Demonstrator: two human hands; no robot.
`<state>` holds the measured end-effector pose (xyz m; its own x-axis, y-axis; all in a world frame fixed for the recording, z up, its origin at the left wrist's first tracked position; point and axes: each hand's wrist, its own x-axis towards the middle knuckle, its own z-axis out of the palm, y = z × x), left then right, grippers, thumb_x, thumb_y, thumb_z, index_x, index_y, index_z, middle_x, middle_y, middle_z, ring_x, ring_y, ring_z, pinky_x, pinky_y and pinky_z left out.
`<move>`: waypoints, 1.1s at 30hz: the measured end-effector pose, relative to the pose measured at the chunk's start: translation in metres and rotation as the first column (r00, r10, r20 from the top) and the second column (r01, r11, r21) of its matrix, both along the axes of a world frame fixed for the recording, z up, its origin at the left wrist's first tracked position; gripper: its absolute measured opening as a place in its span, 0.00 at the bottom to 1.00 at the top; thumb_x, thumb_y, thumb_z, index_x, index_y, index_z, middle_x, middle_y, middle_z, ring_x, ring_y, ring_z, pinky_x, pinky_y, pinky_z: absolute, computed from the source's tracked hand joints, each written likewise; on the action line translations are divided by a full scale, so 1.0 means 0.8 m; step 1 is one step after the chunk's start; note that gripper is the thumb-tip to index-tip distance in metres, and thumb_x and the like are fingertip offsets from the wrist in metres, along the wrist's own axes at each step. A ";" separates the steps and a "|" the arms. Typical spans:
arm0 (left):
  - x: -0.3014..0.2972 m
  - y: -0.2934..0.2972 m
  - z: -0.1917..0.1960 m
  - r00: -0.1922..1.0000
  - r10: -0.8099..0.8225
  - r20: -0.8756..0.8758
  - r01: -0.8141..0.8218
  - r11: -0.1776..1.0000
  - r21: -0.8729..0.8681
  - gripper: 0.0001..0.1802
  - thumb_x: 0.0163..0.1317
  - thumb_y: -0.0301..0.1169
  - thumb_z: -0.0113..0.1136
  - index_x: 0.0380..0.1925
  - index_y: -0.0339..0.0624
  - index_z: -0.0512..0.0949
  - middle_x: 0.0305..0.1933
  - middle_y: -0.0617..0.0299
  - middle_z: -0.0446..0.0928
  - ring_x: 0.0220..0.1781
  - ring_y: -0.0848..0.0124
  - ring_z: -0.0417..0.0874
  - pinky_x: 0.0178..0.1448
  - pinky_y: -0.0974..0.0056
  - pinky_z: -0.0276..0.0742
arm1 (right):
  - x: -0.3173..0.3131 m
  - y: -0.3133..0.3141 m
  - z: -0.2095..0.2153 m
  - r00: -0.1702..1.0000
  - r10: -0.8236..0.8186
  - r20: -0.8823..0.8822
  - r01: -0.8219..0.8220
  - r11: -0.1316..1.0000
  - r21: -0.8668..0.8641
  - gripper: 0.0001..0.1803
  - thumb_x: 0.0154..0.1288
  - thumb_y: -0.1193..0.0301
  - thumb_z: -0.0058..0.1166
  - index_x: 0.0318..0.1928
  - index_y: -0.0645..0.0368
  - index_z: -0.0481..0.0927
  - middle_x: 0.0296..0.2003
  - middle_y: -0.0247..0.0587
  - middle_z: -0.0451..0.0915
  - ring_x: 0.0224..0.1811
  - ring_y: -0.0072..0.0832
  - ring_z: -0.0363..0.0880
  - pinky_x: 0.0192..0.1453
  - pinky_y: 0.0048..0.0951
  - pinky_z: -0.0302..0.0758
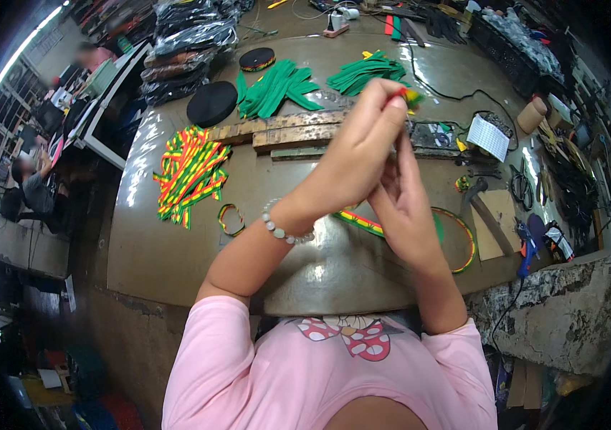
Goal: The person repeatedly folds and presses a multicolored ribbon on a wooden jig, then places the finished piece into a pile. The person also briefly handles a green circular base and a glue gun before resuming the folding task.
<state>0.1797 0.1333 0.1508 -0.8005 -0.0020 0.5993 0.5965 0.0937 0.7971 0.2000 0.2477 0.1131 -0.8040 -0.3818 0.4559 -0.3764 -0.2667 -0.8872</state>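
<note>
My left hand [363, 147] is raised over the table, its thumb and fingers pinched on a small piece of red, yellow and green striped ribbon [411, 97]. Just below and to the right, my right hand [411, 204] points upward with its fingers close together against the left palm. Its fingertips are partly hidden, so whatever they grip cannot be made out. Beneath the hands, a longer striped ribbon [359, 221] lies on the table, and a curved striped loop [473, 244] shows right of my right wrist. A small closed striped band [231, 220] rests near my left forearm.
A pile of striped strips [191, 175] lies at the left. Green strips [273, 89] and a black roll [212, 104] sit behind wooden bars [298, 135]. A hammer [490, 215] on cardboard, scissors [521, 186] and a blue glue gun [527, 247] lie at the right.
</note>
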 end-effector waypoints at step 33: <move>-0.207 -0.129 -0.178 0.538 0.818 0.204 -0.515 0.511 -0.689 0.34 0.41 0.59 0.65 0.37 0.43 0.69 0.36 0.53 0.80 0.41 0.56 0.80 0.45 0.55 0.70 | -0.254 0.109 -0.019 0.956 -0.187 0.227 0.021 0.813 0.582 0.13 0.61 0.57 0.54 0.30 0.53 0.76 0.14 0.20 0.63 0.12 0.09 0.51 0.15 0.18 0.44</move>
<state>0.0144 0.0304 0.0081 -0.8299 -0.4962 0.2552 -0.2589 0.7476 0.6117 -0.0028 0.3345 0.0975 -0.9101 -0.4114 -0.0493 -0.1046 0.3432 -0.9334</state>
